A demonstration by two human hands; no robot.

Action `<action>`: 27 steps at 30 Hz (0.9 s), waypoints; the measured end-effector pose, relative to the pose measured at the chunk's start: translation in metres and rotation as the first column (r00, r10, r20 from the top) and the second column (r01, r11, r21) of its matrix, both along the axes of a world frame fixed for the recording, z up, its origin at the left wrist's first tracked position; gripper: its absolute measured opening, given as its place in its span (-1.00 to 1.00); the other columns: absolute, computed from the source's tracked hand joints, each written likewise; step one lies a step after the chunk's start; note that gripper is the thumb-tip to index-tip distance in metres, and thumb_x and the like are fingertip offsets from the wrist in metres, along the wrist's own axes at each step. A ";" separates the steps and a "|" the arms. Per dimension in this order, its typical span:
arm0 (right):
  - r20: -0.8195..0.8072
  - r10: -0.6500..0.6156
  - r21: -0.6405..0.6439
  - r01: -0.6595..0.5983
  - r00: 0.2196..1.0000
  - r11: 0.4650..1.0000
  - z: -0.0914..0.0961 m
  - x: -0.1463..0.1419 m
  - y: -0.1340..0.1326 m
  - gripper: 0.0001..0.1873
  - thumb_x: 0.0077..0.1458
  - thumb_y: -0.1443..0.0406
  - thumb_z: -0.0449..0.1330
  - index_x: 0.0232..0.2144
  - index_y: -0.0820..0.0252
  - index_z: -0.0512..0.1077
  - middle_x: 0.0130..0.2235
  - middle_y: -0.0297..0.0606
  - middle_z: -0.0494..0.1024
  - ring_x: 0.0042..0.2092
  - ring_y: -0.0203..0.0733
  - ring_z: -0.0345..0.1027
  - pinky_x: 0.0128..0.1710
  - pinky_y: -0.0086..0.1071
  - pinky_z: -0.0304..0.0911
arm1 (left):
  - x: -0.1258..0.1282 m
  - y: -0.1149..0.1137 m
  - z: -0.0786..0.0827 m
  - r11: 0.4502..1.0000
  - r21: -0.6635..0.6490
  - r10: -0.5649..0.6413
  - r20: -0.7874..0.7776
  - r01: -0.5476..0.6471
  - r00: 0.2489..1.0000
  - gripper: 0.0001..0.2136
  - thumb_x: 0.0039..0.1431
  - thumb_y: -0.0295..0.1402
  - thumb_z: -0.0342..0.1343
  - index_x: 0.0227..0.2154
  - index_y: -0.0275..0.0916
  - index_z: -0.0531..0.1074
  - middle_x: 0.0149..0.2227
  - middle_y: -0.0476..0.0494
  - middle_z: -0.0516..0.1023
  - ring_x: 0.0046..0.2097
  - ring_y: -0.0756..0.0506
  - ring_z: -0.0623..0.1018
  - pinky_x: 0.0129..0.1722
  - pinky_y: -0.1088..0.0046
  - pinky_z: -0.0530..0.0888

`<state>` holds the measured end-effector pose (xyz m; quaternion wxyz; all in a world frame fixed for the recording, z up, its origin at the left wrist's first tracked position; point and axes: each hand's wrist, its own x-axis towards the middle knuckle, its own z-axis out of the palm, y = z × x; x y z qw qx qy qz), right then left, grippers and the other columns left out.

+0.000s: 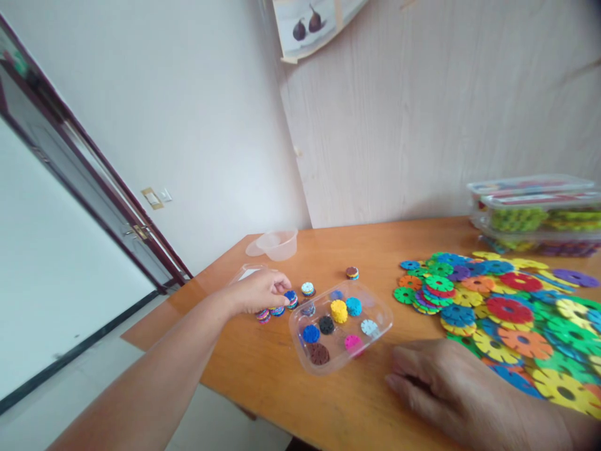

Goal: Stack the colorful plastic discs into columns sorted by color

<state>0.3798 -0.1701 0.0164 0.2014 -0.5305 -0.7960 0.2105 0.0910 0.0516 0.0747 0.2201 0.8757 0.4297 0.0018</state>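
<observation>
My left hand (258, 290) reaches out over the wooden table (357, 401), its fingers pinched together on a small stack of coloured discs (290, 298). More small disc stacks (263, 314) lie just under that hand. A clear plastic tray (378, 309) right of it holds several small disc stacks: yellow (339, 311), blue, black, brown, pink, white. My right hand (451, 385) rests palm down on the table near the tray, fingers curled loosely, holding nothing I can see.
A big heap of large coloured snowflake discs (507, 313) covers the table's right side. Lidded clear boxes (535, 213) of more pieces stand at the back right. A clear cup (278, 243) and a lid sit at the far left corner. The table edge drops off at left.
</observation>
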 end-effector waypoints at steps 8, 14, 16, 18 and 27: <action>-0.034 0.004 -0.003 -0.004 0.999 1.000 -0.002 0.001 0.000 -0.78 0.23 0.32 0.03 -0.48 0.14 0.29 -0.45 -0.42 0.46 -0.46 -0.37 0.31 -0.48 -0.45 0.07 | 0.008 0.001 -0.003 1.000 -0.002 0.008 -0.020 -0.008 1.000 -0.66 0.00 -0.13 0.17 -0.22 -0.23 0.48 -0.30 -0.10 0.58 -0.32 -0.05 0.54 -0.43 0.51 0.42; -0.046 0.008 0.004 -0.008 0.999 1.000 -0.002 0.001 0.000 -0.77 0.24 0.32 0.03 -0.48 0.14 0.30 -0.45 -0.40 0.46 -0.46 -0.36 0.32 -0.49 -0.44 0.07 | 0.007 0.002 -0.005 1.000 0.008 -0.002 0.002 0.002 1.000 -0.69 0.01 -0.14 0.16 -0.25 -0.24 0.47 -0.35 -0.09 0.56 -0.36 -0.03 0.52 -0.45 0.52 0.41; -0.033 0.012 0.019 -0.011 0.999 1.000 0.000 0.001 0.000 -0.77 0.23 0.33 0.04 -0.50 0.15 0.29 -0.46 -0.40 0.46 -0.47 -0.36 0.31 -0.50 -0.44 0.05 | 0.006 0.003 -0.005 0.999 0.039 -0.003 0.008 0.003 1.000 -0.71 0.01 -0.17 0.16 -0.25 -0.24 0.47 -0.37 -0.09 0.56 -0.37 -0.03 0.51 -0.44 0.51 0.41; -0.023 0.011 0.045 -0.010 1.000 0.999 0.001 0.000 0.000 -0.77 0.21 0.33 0.05 -0.52 0.15 0.28 -0.48 -0.40 0.45 -0.49 -0.36 0.30 -0.52 -0.43 0.03 | 0.005 0.000 -0.002 0.997 0.082 0.003 0.022 -0.004 1.000 -0.71 0.00 -0.18 0.16 -0.24 -0.23 0.47 -0.37 -0.09 0.55 -0.37 -0.03 0.50 -0.43 0.49 0.42; -0.032 0.006 0.066 -0.003 0.999 0.998 -0.005 0.000 0.001 -0.77 0.22 0.33 0.04 -0.51 0.15 0.27 -0.48 -0.41 0.44 -0.47 -0.37 0.29 -0.49 -0.45 0.03 | 0.044 -0.059 0.040 0.933 0.255 -0.253 -0.037 0.254 0.967 -0.77 0.07 -0.27 0.14 -0.19 -0.13 0.50 -0.24 -0.05 0.51 -0.22 -0.06 0.49 -0.25 0.44 0.39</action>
